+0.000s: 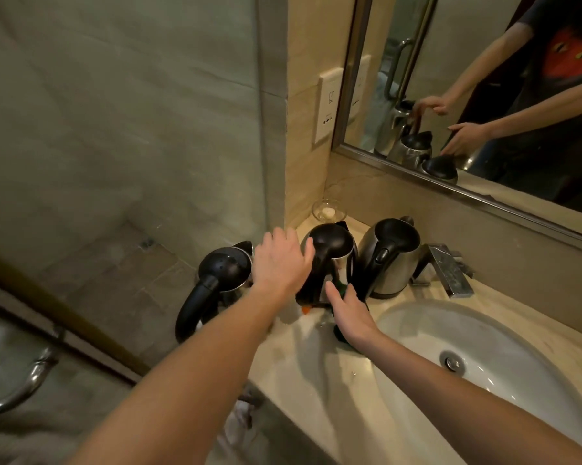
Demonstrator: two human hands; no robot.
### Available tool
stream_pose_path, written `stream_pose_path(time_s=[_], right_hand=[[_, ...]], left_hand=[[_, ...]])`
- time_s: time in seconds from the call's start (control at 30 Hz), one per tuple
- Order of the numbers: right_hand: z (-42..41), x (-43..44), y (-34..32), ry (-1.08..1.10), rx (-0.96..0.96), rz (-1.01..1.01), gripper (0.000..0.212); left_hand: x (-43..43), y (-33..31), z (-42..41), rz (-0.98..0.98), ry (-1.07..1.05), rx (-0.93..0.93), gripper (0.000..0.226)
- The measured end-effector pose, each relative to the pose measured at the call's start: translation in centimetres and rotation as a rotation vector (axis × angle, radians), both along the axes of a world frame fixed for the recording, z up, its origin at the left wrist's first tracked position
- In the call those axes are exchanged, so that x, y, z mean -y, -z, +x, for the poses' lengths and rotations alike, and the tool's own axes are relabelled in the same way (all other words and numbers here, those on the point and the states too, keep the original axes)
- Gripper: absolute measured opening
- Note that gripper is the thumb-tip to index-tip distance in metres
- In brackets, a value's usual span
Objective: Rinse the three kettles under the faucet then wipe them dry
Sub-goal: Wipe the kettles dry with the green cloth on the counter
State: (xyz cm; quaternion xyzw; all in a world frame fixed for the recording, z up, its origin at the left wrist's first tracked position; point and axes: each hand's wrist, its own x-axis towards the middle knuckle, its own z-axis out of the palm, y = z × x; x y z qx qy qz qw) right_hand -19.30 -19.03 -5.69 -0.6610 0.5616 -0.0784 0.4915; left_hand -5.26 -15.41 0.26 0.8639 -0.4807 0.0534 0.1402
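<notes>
Standing in a row on the counter (316, 380) beside the sink (417, 330), L of the faucet (449, 270), are 3 kettles: left kettle (222, 270), middle kettle (333, 245), right kettle (393, 256). Left hand (281, 260) hovers w/ fingers loosely spread btwn left kettle & middle kettle, thumb at the middle lid's edge, contact unclear. Right hand (348, 312) lies w/ fingers straight on a dark green cloth (341, 335) at the middle kettle's base.

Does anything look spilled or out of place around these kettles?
Water drops and a wet sheen lie on the countertop in front of the middle kettle. The left kettle sits at the counter's very edge, its handle overhanging.
</notes>
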Motion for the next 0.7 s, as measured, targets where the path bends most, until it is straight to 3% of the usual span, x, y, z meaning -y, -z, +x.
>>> stream_pose_path(time_s=[0.2,0.5,0.6,0.7], right_hand=[[0.9,-2.5,-1.3,-0.036,-0.026,-0.072,0.078],[2.8,-6.5,-1.8,-0.051,0.008,-0.121,0.079],[3.2,-7.6,-1.8,-0.049,0.024,-0.113,0.077],[3.6,-8.4,-2.0,-0.021,0.016,-0.071,0.076]], left_hand=[[-5.6,-0.9,3.2,0.066,-0.018,0.201,0.04],[-13.5,1.1,7.3,0.115,-0.212,0.135,0.044],[-14.9,2.6,8.2,0.064,-0.28,-0.073,0.051],[-14.3,3.8,8.2,-0.168,-0.433,-0.594,0.065]])
